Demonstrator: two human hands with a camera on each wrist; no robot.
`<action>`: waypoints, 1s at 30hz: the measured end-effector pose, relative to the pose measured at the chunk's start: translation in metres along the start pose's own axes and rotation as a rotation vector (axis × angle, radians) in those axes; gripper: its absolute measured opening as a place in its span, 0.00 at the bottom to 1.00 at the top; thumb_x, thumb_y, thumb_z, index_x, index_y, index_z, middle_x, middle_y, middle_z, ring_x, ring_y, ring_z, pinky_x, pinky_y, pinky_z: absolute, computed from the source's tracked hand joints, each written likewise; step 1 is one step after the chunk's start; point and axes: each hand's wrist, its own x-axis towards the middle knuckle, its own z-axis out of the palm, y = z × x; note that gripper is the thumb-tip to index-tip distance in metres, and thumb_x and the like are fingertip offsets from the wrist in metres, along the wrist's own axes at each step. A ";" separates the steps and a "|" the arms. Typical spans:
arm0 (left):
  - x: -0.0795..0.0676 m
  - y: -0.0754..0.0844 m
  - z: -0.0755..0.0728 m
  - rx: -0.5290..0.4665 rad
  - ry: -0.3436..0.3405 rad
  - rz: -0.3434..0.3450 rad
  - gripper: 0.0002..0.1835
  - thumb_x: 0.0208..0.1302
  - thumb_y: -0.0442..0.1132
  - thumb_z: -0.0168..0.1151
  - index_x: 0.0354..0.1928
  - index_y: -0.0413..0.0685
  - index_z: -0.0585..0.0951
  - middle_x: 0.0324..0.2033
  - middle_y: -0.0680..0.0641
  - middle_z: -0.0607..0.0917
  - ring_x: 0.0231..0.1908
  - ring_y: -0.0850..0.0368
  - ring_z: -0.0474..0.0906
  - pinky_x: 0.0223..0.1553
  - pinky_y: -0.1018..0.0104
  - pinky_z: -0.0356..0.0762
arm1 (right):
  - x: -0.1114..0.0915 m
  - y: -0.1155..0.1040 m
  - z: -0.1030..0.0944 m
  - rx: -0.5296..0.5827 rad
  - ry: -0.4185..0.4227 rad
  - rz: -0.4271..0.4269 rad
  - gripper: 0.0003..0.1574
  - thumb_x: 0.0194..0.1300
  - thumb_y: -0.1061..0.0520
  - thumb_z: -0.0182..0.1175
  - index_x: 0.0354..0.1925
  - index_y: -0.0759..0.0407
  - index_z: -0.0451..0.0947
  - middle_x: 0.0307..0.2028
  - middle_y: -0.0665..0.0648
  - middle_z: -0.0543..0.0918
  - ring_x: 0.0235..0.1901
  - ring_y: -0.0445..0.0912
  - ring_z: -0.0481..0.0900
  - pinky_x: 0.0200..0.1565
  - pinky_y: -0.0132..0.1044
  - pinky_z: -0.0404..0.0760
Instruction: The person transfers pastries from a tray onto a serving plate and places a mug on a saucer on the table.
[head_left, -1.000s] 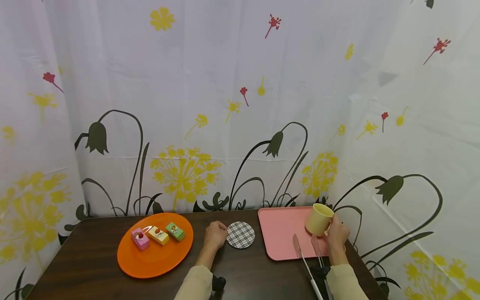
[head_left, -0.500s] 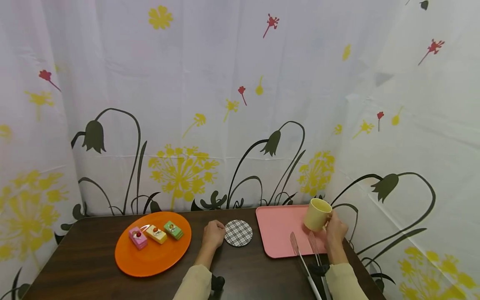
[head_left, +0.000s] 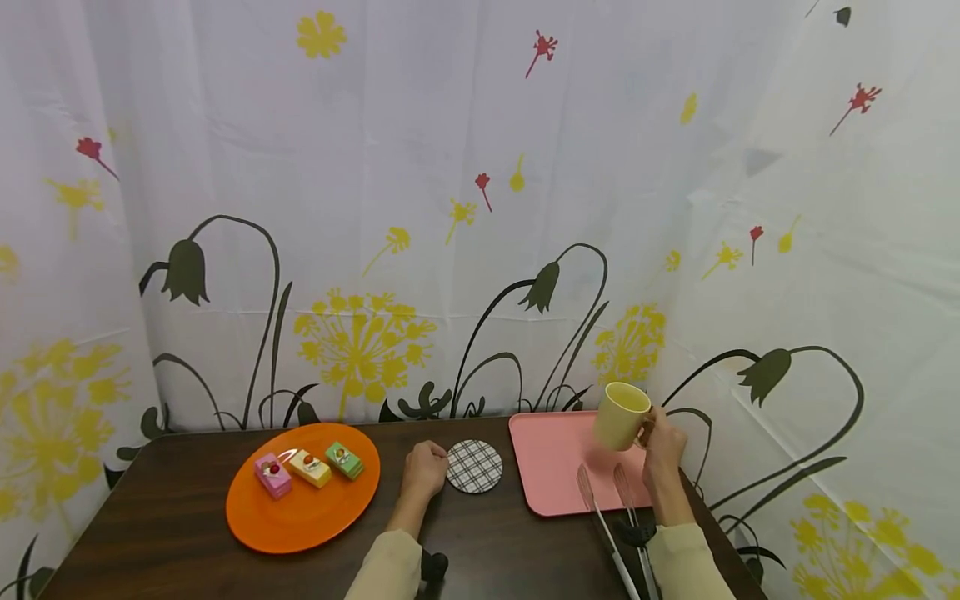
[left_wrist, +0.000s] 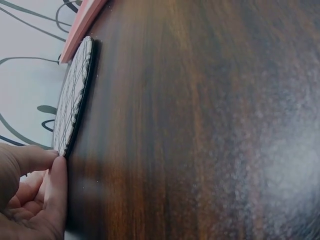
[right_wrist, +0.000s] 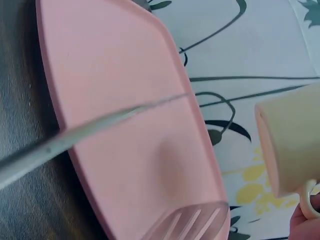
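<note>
A round plaid coaster [head_left: 475, 467] lies on the dark table beside my left hand [head_left: 425, 469]. In the left wrist view, the thumb and index finger [left_wrist: 59, 182] pinch the near edge of the coaster [left_wrist: 73, 100]. On the right, my right hand [head_left: 664, 446] grips a pale yellow mug [head_left: 621, 418] by its handle. The mug is held up above the pink tray [head_left: 551, 467], with a gap beneath it in the right wrist view. A pair of tongs [head_left: 617, 554] lies below the mug, its two tips reaching over the tray.
An orange oval plate [head_left: 300, 521] stands on the left of the table [head_left: 510, 550]. On it sit toy cake slices: a pink one [head_left: 273, 476], a yellow one [head_left: 311, 468] and a green one [head_left: 344, 461]. A flower-print curtain [head_left: 420, 125] hangs behind the table.
My right hand has raised the mug off the tray and shifted it slightly left. My left hand stays at the coaster's edge. The head view has shifted slightly.
</note>
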 end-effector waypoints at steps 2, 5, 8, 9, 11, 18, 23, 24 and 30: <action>-0.003 0.002 -0.003 -0.006 -0.003 0.004 0.02 0.65 0.33 0.66 0.35 0.43 0.87 0.36 0.43 0.89 0.42 0.44 0.85 0.47 0.48 0.84 | -0.002 -0.002 0.004 0.000 -0.022 0.000 0.27 0.68 0.59 0.56 0.11 0.51 0.70 0.10 0.45 0.68 0.17 0.42 0.64 0.24 0.35 0.66; -0.012 0.009 -0.010 -0.016 -0.007 0.011 0.03 0.64 0.31 0.65 0.36 0.40 0.87 0.36 0.41 0.89 0.43 0.42 0.85 0.48 0.46 0.84 | -0.006 -0.005 0.010 -0.028 -0.055 0.004 0.27 0.66 0.60 0.56 0.10 0.51 0.69 0.10 0.45 0.67 0.16 0.42 0.64 0.25 0.35 0.66; -0.019 0.016 -0.015 -0.017 -0.010 0.006 0.04 0.65 0.30 0.65 0.37 0.39 0.87 0.36 0.41 0.89 0.43 0.42 0.85 0.48 0.46 0.84 | -0.010 -0.008 0.013 -0.065 -0.076 0.011 0.27 0.66 0.59 0.56 0.09 0.52 0.69 0.09 0.45 0.67 0.17 0.42 0.65 0.27 0.36 0.68; -0.020 0.017 -0.016 -0.015 -0.013 0.008 0.04 0.65 0.30 0.64 0.37 0.39 0.87 0.36 0.41 0.89 0.42 0.42 0.84 0.48 0.46 0.84 | -0.013 -0.009 0.014 -0.075 -0.080 0.010 0.27 0.66 0.58 0.56 0.09 0.52 0.69 0.10 0.45 0.66 0.17 0.43 0.65 0.27 0.36 0.68; -0.020 0.019 -0.016 -0.009 -0.014 0.013 0.04 0.65 0.30 0.64 0.37 0.39 0.87 0.36 0.40 0.89 0.42 0.41 0.84 0.47 0.46 0.84 | -0.017 -0.012 0.016 -0.074 -0.084 0.007 0.27 0.66 0.58 0.56 0.09 0.52 0.68 0.10 0.46 0.66 0.17 0.43 0.64 0.28 0.36 0.69; 0.000 0.003 -0.004 0.037 0.000 0.064 0.04 0.63 0.31 0.63 0.35 0.39 0.87 0.35 0.39 0.88 0.41 0.40 0.83 0.44 0.49 0.84 | -0.033 -0.017 0.028 0.031 -0.117 0.015 0.28 0.67 0.60 0.55 0.10 0.53 0.65 0.11 0.46 0.64 0.17 0.42 0.62 0.26 0.35 0.68; 0.021 -0.017 0.010 0.049 -0.022 0.059 0.04 0.63 0.33 0.65 0.33 0.44 0.88 0.35 0.43 0.89 0.40 0.43 0.84 0.44 0.48 0.84 | -0.046 -0.011 0.043 0.048 -0.170 0.038 0.27 0.68 0.59 0.55 0.12 0.53 0.63 0.13 0.47 0.63 0.20 0.43 0.61 0.29 0.36 0.69; 0.028 -0.025 0.016 0.053 -0.025 0.056 0.03 0.63 0.34 0.66 0.33 0.45 0.88 0.35 0.44 0.89 0.40 0.44 0.84 0.45 0.48 0.84 | -0.049 -0.009 0.046 0.040 -0.179 0.039 0.27 0.69 0.59 0.55 0.12 0.53 0.63 0.13 0.48 0.63 0.20 0.43 0.62 0.29 0.37 0.69; 0.035 -0.031 0.024 0.069 -0.003 0.069 0.03 0.63 0.34 0.66 0.33 0.47 0.87 0.36 0.45 0.90 0.42 0.44 0.85 0.47 0.46 0.84 | -0.064 0.000 0.069 0.042 -0.236 0.037 0.28 0.67 0.62 0.55 0.11 0.53 0.60 0.12 0.47 0.60 0.18 0.43 0.58 0.27 0.36 0.65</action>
